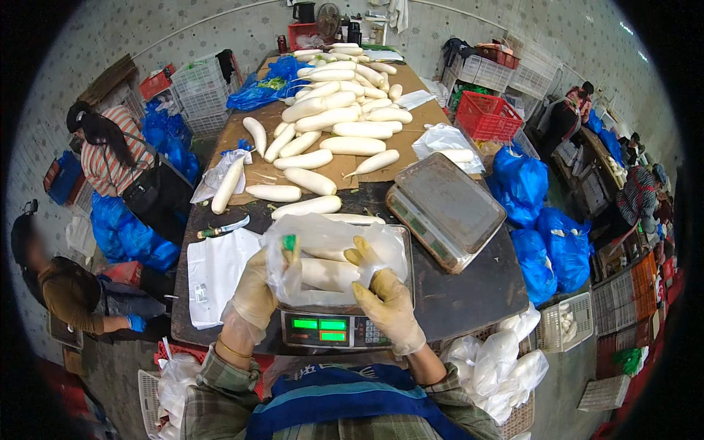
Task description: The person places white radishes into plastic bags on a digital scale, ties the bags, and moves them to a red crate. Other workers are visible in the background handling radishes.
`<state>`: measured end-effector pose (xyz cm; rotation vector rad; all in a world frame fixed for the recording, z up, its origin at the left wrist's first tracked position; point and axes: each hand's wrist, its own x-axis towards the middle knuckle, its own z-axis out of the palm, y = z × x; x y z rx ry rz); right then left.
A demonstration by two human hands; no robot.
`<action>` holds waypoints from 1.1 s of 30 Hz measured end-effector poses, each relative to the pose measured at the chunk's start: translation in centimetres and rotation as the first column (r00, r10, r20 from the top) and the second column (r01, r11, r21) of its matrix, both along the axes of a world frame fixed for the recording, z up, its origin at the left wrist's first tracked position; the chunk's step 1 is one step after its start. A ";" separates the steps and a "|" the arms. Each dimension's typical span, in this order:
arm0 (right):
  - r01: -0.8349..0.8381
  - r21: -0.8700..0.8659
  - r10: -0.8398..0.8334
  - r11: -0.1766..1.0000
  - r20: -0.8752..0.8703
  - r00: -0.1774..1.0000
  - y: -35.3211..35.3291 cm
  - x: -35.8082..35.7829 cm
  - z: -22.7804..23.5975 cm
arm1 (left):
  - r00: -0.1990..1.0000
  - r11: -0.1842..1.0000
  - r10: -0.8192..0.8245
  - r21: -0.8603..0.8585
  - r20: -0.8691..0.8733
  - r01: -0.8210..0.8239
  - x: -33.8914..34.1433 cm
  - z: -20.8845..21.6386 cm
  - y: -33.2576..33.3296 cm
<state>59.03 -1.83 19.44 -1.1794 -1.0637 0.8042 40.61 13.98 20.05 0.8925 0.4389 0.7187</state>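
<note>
A clear plastic bag point(312, 229) with white radishes point(328, 274) inside lies on a digital scale point(290, 336), whose green display is lit. My gloved left hand point(255, 292) grips the bag's left side, fingers closed on the film. A small green piece point(290, 242) shows by its fingertips; I cannot make out what it is. At the bag's right side is my gloved right hand point(394, 304), thumb and fingers spread, touching the film. Beyond the bag, more loose radishes point(312, 181) lie on the table, with a large heap point(330, 103) farther back.
A second scale point(449, 209) stands tilted at the right. Flat white bags point(216, 275) and a knife point(222, 227) lie at the left. Full blue bags point(521, 183) and a red crate point(489, 116) flank the table. Two people work at the left point(121, 161), others at the far right.
</note>
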 end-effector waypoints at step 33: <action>-0.115 0.014 0.102 0.993 -0.575 0.812 1.3 2.1 -7.6 | 0.536 -0.363 0.640 0.398 -0.550 0.842 6.4 -1.3 -5.8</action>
